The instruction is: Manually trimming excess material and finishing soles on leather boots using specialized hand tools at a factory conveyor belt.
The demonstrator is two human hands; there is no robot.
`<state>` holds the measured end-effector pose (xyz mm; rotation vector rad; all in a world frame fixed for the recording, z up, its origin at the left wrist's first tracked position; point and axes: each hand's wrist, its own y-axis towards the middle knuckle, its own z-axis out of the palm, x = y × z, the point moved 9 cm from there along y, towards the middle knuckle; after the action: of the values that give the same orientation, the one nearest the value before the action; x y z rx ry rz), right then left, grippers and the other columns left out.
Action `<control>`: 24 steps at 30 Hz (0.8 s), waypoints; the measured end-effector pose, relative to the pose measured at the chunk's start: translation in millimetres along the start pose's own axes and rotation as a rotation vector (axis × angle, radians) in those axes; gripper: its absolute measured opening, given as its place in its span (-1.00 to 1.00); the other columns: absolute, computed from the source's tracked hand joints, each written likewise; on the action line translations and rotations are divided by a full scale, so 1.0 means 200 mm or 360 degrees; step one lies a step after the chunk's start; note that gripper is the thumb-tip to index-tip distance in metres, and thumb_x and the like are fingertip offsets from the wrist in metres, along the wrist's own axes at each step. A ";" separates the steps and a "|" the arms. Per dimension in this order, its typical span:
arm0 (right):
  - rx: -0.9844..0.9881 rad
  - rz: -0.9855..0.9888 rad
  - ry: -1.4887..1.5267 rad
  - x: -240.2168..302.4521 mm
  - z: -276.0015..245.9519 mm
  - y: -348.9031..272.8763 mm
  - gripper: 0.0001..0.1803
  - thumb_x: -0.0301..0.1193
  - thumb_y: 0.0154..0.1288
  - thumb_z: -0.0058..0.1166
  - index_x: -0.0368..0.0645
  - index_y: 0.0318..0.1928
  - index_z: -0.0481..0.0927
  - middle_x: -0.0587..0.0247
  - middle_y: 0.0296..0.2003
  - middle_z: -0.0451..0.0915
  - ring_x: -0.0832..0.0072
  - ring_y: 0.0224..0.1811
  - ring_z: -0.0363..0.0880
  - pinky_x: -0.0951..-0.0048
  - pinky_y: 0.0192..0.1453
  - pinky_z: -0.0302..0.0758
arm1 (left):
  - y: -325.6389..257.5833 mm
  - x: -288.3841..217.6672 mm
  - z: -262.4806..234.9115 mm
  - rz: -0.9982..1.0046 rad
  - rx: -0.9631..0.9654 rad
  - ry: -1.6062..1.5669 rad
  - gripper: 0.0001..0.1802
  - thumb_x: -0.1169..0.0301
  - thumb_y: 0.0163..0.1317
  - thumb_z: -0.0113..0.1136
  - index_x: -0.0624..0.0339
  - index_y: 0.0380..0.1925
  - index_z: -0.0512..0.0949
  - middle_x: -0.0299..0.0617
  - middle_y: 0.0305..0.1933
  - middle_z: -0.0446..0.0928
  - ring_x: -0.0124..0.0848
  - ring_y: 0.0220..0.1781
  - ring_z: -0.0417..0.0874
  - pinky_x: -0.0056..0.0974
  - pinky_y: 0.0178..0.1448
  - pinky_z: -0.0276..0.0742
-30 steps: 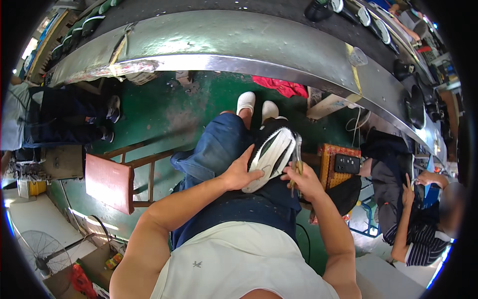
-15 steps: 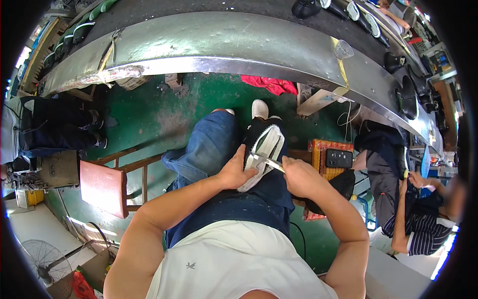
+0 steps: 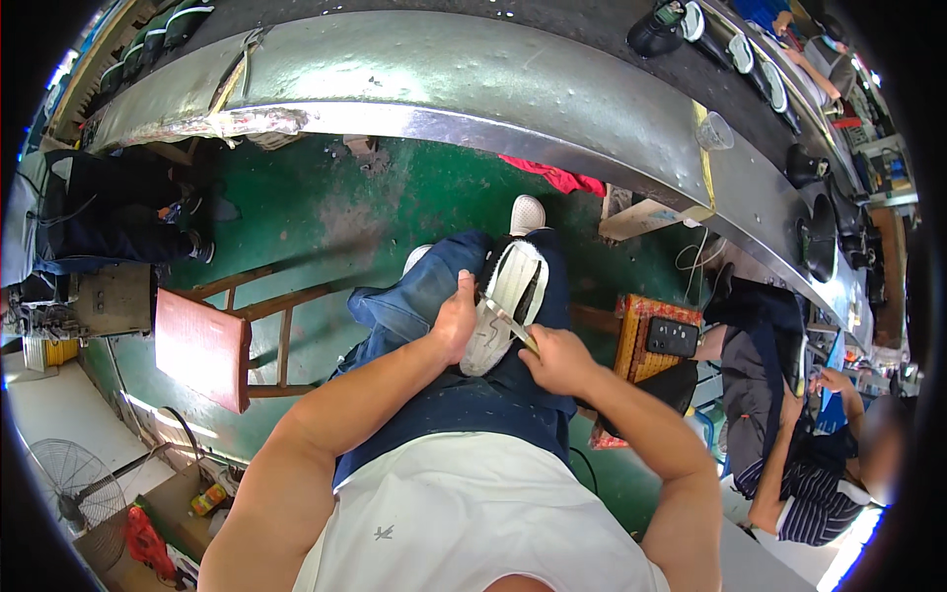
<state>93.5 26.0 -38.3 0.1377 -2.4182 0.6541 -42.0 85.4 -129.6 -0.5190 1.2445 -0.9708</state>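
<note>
A dark shoe (image 3: 491, 344) rests on my thighs, its whitish underside facing up and black material showing along its edge. My left hand (image 3: 457, 318) grips its left side, thumb raised along the edge and the other fingers mostly hidden. My right hand (image 3: 560, 357) is closed round the handle of a silver hand tool (image 3: 507, 321) that looks like pincers. The tool lies slantwise over the middle of the shoe, its head close to my left thumb. Whether its jaws bite on the material is too small to tell.
A metal-edged bench (image 3: 473, 118) curves across the front, with several black shoes (image 3: 814, 237) at its right. A red-brown stool (image 3: 202, 347) stands left. On a woven seat at right lies a black phone (image 3: 673, 335). Co-workers sit at both sides; a fan (image 3: 74, 493) stands lower left.
The view has shifted a little. The tool now points more steeply across the shoe, and my right hand has come nearer my body. My left thumb has lifted off the underside to the edge.
</note>
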 end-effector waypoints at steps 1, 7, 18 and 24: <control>0.0008 -0.0004 -0.0003 0.00 0.07 -0.01 -0.65 -0.29 0.34 0.18 -0.31 -0.03 0.55 -0.20 -0.26 0.68 -0.14 -0.16 0.68 -0.05 -0.04 0.57 | 0.05 0.01 -0.04 0.0000 -0.0155 0.0258 -0.16 -0.22 0.59 -0.34 0.22 0.57 0.14 -0.04 0.62 0.20 -0.22 0.62 0.19 -0.14 0.60 0.16; 0.0080 0.0392 0.0229 -0.04 -0.04 -0.07 -0.62 -0.28 0.31 0.23 -0.29 0.01 0.55 -0.19 -0.24 0.68 -0.12 -0.10 0.67 -0.02 0.03 0.56 | 0.07 -0.13 -0.04 0.0714 -0.0547 0.1013 -0.28 -0.04 0.62 -0.42 0.30 0.15 0.61 0.36 0.04 0.62 0.30 0.25 0.53 0.10 0.37 0.44; -0.0465 0.0192 -0.0168 -0.20 -0.08 -0.04 -0.66 -0.33 0.37 0.20 -0.26 0.03 0.49 -0.15 -0.09 0.66 -0.13 -0.08 0.65 -0.01 -0.03 0.58 | -0.05 -0.19 0.06 0.1170 -0.0264 0.1350 -0.43 0.15 0.60 -0.21 0.21 0.47 0.29 0.30 0.39 0.39 0.28 0.30 0.51 0.05 0.40 0.45; 0.0158 0.0365 0.0591 -0.47 -0.02 -0.04 -0.76 -0.32 0.40 0.14 -0.29 -0.20 0.57 -0.01 -0.37 0.68 0.20 -0.26 0.73 0.17 -0.21 0.62 | -0.10 -0.18 0.19 0.1111 0.0172 0.2039 -0.34 0.24 0.55 -0.07 -0.26 0.60 0.05 0.51 0.52 0.10 0.37 -0.03 0.67 0.13 0.09 0.68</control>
<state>172.2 16.5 -87.7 -0.2074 -2.0596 0.8233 -12.8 98.3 -82.6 0.7601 2.2479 -0.7028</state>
